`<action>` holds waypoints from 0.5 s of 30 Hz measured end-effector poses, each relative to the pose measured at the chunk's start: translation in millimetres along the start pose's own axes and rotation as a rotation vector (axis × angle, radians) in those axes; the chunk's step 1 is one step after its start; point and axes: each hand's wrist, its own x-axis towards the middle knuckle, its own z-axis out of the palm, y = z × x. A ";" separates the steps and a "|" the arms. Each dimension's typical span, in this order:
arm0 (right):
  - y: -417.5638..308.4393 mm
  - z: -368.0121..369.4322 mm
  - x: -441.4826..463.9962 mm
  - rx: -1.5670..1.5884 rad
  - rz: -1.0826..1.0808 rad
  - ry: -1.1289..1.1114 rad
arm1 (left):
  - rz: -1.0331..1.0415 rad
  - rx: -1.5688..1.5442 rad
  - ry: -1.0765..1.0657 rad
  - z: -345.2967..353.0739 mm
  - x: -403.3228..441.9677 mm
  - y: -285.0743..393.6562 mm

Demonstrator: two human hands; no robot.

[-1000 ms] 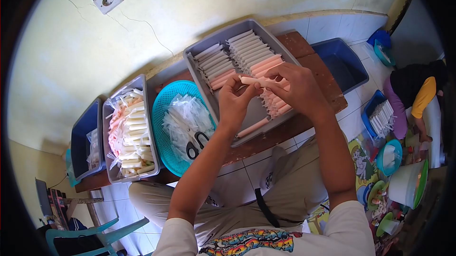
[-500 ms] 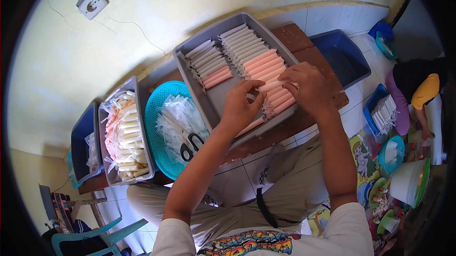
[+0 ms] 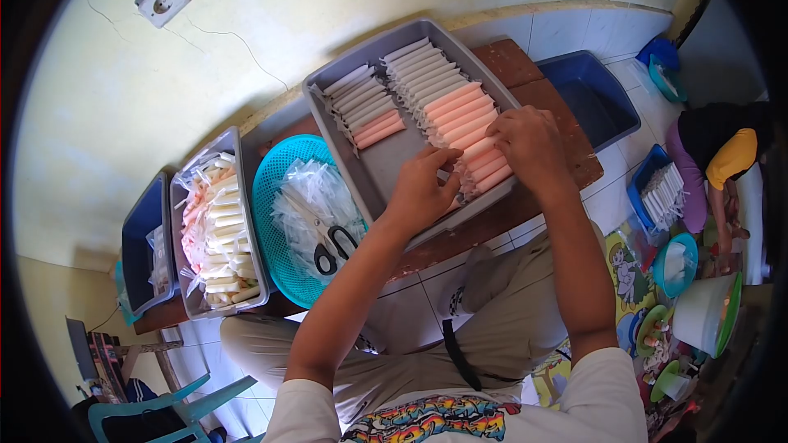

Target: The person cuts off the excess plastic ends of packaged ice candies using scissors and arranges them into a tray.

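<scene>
Hands (image 3: 423, 184) palm-down over pink tubes (image 3: 460, 113)

Prob. home rm: cartoon-print mat (image 3: 626, 275), plastic chair (image 3: 193, 412), wall socket (image 3: 162, 1), tiled flr. (image 3: 410, 309), cracked wall (image 3: 254, 4).

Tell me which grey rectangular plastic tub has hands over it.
The wider tub, with rows of whitish and pink wrapped sticks: left hand and right hand are over it. The narrower tub, with yellowish sticks, has neither.

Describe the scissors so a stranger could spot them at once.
Find the big grey tray at the centre. Just left sits a round turquoise basket. The scissors lie there on clear plastic, standing out by their black handles.
</scene>
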 end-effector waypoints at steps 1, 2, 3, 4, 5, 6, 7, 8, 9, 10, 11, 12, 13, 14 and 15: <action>-0.5 0.2 0.1 -0.010 0.006 -0.002 | 0.001 -0.001 0.003 0.3 -0.8 -1.3; -0.9 0.5 0.4 -0.020 0.011 -0.005 | 0.017 0.008 -0.009 0.6 -1.7 -3.3; -0.7 1.5 0.6 -0.022 0.008 -0.005 | 0.033 0.016 -0.021 0.7 -2.6 -4.9; -0.1 2.7 0.8 -0.024 0.009 -0.004 | 0.034 0.014 -0.017 0.8 -3.3 -6.6; -0.1 3.5 1.0 -0.025 0.010 -0.003 | 0.048 0.021 -0.020 1.0 -4.1 -8.4; -0.7 3.8 1.3 -0.027 0.007 -0.004 | 0.060 0.028 -0.024 0.7 -4.7 -8.4; -1.2 4.1 1.4 -0.032 0.009 -0.008 | 0.060 0.026 -0.021 0.8 -5.2 -8.5; -1.9 4.2 1.6 -0.037 0.011 -0.012 | 0.055 0.023 -0.014 1.3 -5.4 -8.5; -2.7 4.0 1.9 -0.037 0.010 -0.013 | 0.050 0.021 -0.008 1.8 -5.7 -8.7; -3.6 3.7 2.3 -0.039 0.023 -0.018 | 0.049 0.019 -0.006 2.0 -5.8 -9.3; -4.2 3.5 2.6 -0.042 0.037 -0.024 | 0.069 0.030 0.003 2.3 -5.7 -10.0; -4.6 3.5 2.4 -0.042 0.036 -0.026 | 0.089 0.041 0.011 3.1 -6.1 -12.0; -4.6 3.5 2.6 -0.045 0.042 -0.029 | 0.087 0.040 0.012 4.0 -6.2 -14.2; -4.5 3.7 2.7 -0.048 0.049 -0.032 | 0.118 0.069 0.012 4.7 -6.3 -16.4; -4.3 4.1 2.6 -0.048 0.049 -0.033 | 0.149 0.099 0.012 4.7 -6.3 -16.4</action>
